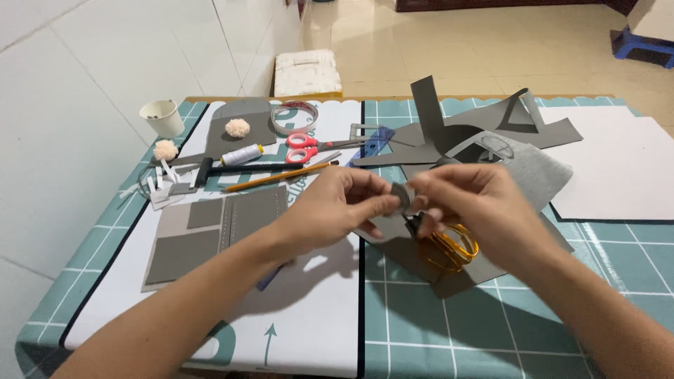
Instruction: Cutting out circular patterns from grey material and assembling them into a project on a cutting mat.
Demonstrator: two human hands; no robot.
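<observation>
Above a craft table, the left hand (337, 203) and right hand (470, 200) pinch a small grey felt piece (401, 196) between their fingertips, its flat face toward the camera; its long axis cannot be told. The right hand's lower fingers also grip yellow-handled scissors (449, 247), blades pointing up-left. Beneath lie matte grey felt sheets (421, 263); red-handled scissors (309, 146) and a thread spool (241, 155) sit beyond.

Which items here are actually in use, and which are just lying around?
In use:
left hand and right hand, pinching a small grey felt piece
gold-handled scissors, hanging from the right hand

Lying about:
red-handled scissors
pencil
thread spool
paper cup
pompoms
tape roll
blue ruler
grey felt offcuts
</observation>
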